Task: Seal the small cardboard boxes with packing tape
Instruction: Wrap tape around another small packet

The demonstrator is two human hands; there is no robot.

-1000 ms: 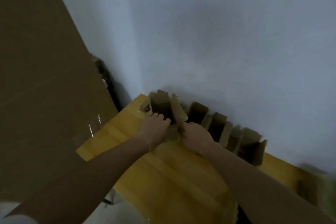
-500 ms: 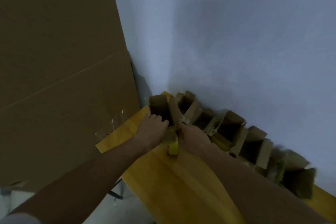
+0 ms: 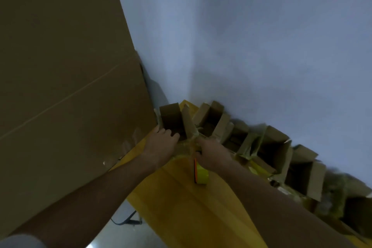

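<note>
Large cardboard sheet leaning at left of the wooden table. Row of small open boxes along the wall, interiors dark, contents indiscernible. Left hand rests fingers over the rim of the end box. Right hand grasps a yellow tape roll just beside that box.

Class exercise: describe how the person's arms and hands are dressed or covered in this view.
Both forearms are bare to the wrists. The left hand and right hand wear no gloves, and no rings or watch can be made out. A light grey sleeve edge shows near the left upper arm.
</note>
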